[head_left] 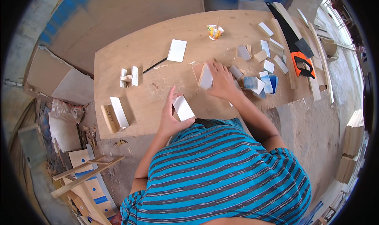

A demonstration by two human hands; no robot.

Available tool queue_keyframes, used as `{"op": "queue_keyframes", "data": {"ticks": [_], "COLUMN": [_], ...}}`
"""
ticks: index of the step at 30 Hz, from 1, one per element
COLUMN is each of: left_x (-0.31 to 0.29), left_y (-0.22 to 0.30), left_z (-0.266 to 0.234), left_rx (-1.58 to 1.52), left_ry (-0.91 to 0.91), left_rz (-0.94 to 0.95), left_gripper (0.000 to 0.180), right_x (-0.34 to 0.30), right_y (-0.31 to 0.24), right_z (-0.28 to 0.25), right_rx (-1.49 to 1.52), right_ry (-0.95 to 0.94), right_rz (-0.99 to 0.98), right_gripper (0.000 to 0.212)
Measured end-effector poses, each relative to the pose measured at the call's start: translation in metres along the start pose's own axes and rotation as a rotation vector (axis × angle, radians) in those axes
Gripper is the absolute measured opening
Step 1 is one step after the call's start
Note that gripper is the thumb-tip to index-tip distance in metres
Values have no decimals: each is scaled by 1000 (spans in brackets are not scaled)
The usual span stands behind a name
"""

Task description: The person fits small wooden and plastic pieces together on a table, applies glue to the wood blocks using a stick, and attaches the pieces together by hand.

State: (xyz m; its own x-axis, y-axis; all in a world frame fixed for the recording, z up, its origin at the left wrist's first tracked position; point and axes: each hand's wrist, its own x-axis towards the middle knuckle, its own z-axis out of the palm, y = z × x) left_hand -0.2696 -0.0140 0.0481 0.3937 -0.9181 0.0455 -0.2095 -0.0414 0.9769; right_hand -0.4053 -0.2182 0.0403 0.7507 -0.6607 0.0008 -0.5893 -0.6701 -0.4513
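Note:
My left hand (169,120) grips a small white rectangular board (184,108) near the front edge of the plywood table (130,55). My right hand (221,81) rests further out on the table, its fingers on a white-faced wooden piece (205,77) that stands tilted on its edge. Just right of that hand lie several small white, grey and blue cut pieces (264,81).
A handsaw with an orange handle (294,41) lies at the table's right among long wooden strips. A yellow cup (214,31) stands at the back. A white panel (177,50), a small assembled white bracket (129,77) and an L-shaped wood piece (115,115) sit to the left. Scrap boards cover the floor at left.

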Motion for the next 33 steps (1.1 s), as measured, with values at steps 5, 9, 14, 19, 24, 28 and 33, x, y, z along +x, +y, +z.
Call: {"op": "queue_keyframes", "data": {"ticks": [5, 9, 14, 19, 24, 28, 33], "left_x": [5, -1, 0, 7, 8, 6, 0], "left_y": [-4, -2, -6, -3, -12, -12, -8], "left_z": [0, -3, 1, 10, 12, 13, 7], "left_rx": [66, 118, 254, 360, 503, 414, 402], "left_ry": [16, 80, 92, 30, 8, 25, 80], "left_rz": [30, 23, 95, 175, 233, 279, 305], "left_gripper": [116, 114, 111, 110, 117, 122, 124], "right_x": [5, -21, -62, -64, -55, -44, -26], "right_y": [14, 35, 38, 47, 32, 6, -29], "right_z": [-22, -51, -29, -26, -21, 2, -19], "right_rx": [7, -289, -352, -192, 380, 938, 640], "right_ry": [80, -247, -96, 29, -270, -285, -312], "right_rz": [-12, 207, 247, 178, 131, 76, -23], "right_gripper": [87, 62, 60, 53, 39, 28, 36]}}
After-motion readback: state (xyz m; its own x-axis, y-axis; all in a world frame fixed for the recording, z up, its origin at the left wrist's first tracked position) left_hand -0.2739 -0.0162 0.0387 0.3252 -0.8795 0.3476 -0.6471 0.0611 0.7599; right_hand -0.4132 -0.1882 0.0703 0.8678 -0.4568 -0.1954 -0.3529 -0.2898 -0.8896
